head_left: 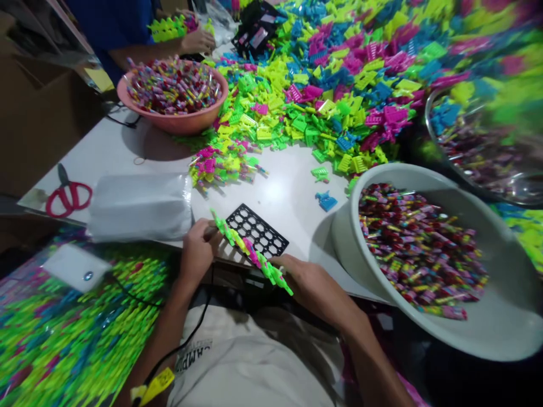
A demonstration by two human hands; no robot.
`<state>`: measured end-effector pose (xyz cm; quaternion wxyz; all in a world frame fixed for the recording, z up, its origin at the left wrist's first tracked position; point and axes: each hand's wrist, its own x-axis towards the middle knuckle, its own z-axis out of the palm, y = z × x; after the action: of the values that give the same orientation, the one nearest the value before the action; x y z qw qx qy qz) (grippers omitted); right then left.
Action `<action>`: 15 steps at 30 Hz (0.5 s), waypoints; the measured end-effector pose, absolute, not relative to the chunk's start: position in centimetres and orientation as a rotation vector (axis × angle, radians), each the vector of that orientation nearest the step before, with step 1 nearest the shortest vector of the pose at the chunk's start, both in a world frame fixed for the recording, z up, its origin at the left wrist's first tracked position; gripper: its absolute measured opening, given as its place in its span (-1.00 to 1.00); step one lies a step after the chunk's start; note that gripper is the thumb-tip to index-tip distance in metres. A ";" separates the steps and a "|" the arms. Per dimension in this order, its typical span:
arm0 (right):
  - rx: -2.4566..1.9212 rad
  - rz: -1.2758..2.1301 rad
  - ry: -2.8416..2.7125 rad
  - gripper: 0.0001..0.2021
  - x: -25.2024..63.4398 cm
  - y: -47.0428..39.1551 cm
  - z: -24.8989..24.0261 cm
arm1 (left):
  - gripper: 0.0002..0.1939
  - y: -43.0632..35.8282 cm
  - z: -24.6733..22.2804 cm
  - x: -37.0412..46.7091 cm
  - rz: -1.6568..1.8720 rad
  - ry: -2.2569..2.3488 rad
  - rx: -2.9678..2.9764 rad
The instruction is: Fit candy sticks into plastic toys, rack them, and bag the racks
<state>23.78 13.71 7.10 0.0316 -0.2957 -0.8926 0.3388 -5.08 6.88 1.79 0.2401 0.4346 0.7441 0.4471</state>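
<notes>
Fingers of left hand (198, 251) and right hand (311, 282): gripping opposite end portions of a multicoloured plastic strip (247, 247). Long axis: running diagonally, pointing one green end toward far left and the other green end toward near right. Position: hanging above the near edge of the worktop (280, 175), partly overlapping the black grid tray (259, 230) in view, left of a pale basin (350, 240).

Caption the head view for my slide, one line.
Left hand and right hand hold a colorful plastic strip near a black perforated tray.
</notes>
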 end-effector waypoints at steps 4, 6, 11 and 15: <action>-1.144 0.774 -2.585 -0.74 20.9 19.5 6.8 | -0.85 7.2 1.8 -5.2 1.227 2.011 1.231; -1.236 0.567 -2.570 -0.69 17.7 23.2 6.4 | -0.87 7.9 1.9 -5.3 1.208 1.979 1.270; -1.393 0.347 -2.575 -0.59 10.0 30.4 5.6 | -0.84 11.7 2.1 -5.8 1.162 1.839 1.398; -1.420 0.316 -2.572 -0.66 9.0 32.5 5.2 | -0.84 15.1 1.9 -5.9 1.157 1.736 1.458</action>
<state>9.00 32.45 5.24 0.0931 -0.4785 -0.8666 0.1064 -5.87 15.05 1.93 0.2938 0.5475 0.6519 0.4347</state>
